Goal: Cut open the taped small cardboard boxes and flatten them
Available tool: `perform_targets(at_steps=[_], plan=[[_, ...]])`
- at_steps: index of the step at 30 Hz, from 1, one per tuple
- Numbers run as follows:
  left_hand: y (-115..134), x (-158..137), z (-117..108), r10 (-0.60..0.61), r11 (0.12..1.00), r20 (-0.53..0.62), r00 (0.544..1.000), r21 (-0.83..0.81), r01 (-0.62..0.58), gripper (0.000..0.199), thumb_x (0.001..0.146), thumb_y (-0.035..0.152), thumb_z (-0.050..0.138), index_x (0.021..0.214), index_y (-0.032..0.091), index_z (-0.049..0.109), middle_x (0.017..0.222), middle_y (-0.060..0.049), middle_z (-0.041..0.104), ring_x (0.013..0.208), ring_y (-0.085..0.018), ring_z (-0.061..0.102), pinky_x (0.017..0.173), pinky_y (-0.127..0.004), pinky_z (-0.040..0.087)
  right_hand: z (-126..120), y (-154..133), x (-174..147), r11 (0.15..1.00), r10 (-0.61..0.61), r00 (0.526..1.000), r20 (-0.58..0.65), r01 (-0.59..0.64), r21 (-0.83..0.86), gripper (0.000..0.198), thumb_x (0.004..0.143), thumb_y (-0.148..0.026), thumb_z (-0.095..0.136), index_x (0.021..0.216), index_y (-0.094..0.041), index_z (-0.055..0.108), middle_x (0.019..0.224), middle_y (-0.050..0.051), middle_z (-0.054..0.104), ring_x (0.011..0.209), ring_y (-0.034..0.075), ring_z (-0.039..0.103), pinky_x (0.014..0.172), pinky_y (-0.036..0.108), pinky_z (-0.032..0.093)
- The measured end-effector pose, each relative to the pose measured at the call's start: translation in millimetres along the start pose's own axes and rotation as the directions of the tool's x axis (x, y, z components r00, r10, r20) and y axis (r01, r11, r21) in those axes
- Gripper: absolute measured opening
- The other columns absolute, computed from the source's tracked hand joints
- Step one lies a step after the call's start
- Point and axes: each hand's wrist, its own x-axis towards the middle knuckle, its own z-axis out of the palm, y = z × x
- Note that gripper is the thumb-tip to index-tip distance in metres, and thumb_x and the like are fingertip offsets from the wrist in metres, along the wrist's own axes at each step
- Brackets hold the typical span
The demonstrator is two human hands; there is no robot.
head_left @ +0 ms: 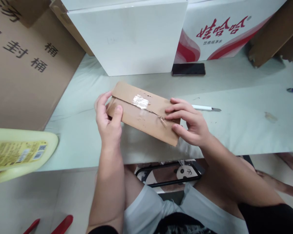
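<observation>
The tabletop spread beneath my left grip and right grip. The cardboard box lay between them, its long axis running from left grip to right, the right end slanting nearer my body. My left grip was clamped on its end, thumb on top; my right fingers rested on the other, whether pinching I couldn't tell. A knife lay just beyond my right grip.
</observation>
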Motion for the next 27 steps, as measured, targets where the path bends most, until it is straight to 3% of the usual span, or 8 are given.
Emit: perform_targets(at_steps=[6, 12, 15, 18, 22, 25, 27], plan=[[1.5, 1.8, -1.6, -0.025, 0.997, 0.023, 0.999, 0.080, 0.024, 0.027, 0.087, 0.041, 0.073, 0.109, 0.027, 0.079, 0.144, -0.007, 0.060, 0.147, -0.030, 0.047, 0.129, -0.047, 0.033, 5.2, 2.5, -0.2, 0.999, -0.032, 0.999, -0.035, 0.032, -0.004, 0.019, 0.089, -0.028, 0.064, 0.104, -0.027, 0.076, 0.113, 0.006, 0.075, 0.127, 0.028, 0.064, 0.118, 0.054, 0.049], [2.4, 0.8, -1.9, -0.013, 0.994, 0.005, 1.000, 0.109, 0.012, 0.025, 0.088, 0.039, 0.072, 0.109, 0.028, 0.081, 0.144, -0.008, 0.061, 0.145, -0.029, 0.050, 0.130, -0.045, 0.031, 4.1, 3.9, -5.1, 0.998, 0.061, 0.998, -0.032, -0.062, -0.028, 0.021, 0.092, -0.038, 0.062, 0.104, -0.028, 0.077, 0.130, 0.008, 0.066, 0.135, 0.031, 0.057, 0.120, 0.057, 0.045], [-0.6, 1.5, -4.1, -0.006, 0.994, -0.013, 1.000, 0.109, 0.008, 0.027, 0.089, 0.038, 0.072, 0.110, 0.024, 0.082, 0.144, -0.010, 0.063, 0.143, -0.028, 0.052, 0.130, -0.044, 0.032, 6.0, 9.5, -10.9, 0.990, 0.138, 0.987, -0.077, -0.135, 0.041, 0.036, 0.098, -0.051, 0.053, 0.122, -0.031, 0.071, 0.142, 0.008, 0.058, 0.139, 0.030, 0.053, 0.118, 0.054, 0.046], [-6.0, 4.9, -7.9, -0.039, 0.997, -0.052, 0.998, 0.070, 0.042, 0.028, 0.085, 0.030, 0.072, 0.110, 0.021, 0.082, 0.142, -0.011, 0.065, 0.140, -0.027, 0.056, 0.125, -0.041, 0.038, 8.4, 20.1, -16.6, 0.928, 0.340, 0.937, -0.080, -0.320, 0.193, 0.051, 0.100, -0.060, 0.043, 0.143, -0.035, 0.053, 0.153, 0.007, 0.051, 0.143, 0.029, 0.049, 0.117, 0.053, 0.046], [-8.1, 10.0, -9.2, -0.187, 0.982, -0.175, 0.967, -0.071, 0.177, 0.033, 0.080, 0.025, 0.069, 0.109, 0.016, 0.080, 0.136, -0.012, 0.069, 0.131, -0.027, 0.062, 0.113, -0.039, 0.050, 10.6, 32.5, -20.1, 0.770, 0.574, 0.817, 0.054, -0.561, 0.304, 0.061, 0.094, -0.061, 0.049, 0.148, -0.032, 0.043, 0.150, 0.011, 0.053, 0.134, 0.033, 0.055, 0.117, 0.061, 0.042], [-5.8, 11.7, -8.0, -0.283, 0.955, -0.240, 0.929, -0.160, 0.249, 0.036, 0.081, 0.032, 0.068, 0.109, 0.012, 0.078, 0.126, -0.013, 0.073, 0.117, -0.025, 0.067, 0.098, -0.035, 0.058, 11.9, 33.5, -19.8, 0.690, 0.612, 0.768, 0.189, -0.636, 0.345, 0.064, 0.091, -0.057, 0.054, 0.148, -0.030, 0.043, 0.148, 0.012, 0.054, 0.122, 0.032, 0.061, 0.114, 0.063, 0.043], [-6.8, 11.8, -9.8, -0.284, 0.955, -0.249, 0.926, -0.160, 0.250, 0.040, 0.082, 0.037, 0.066, 0.112, 0.012, 0.076, 0.124, -0.012, 0.072, 0.114, -0.024, 0.066, 0.090, -0.032, 0.059, 12.2, 30.1, -18.8, 0.680, 0.575, 0.794, 0.199, -0.598, 0.423, 0.070, 0.088, -0.058, 0.058, 0.150, -0.034, 0.038, 0.153, 0.011, 0.050, 0.115, 0.029, 0.065, 0.110, 0.059, 0.048]])
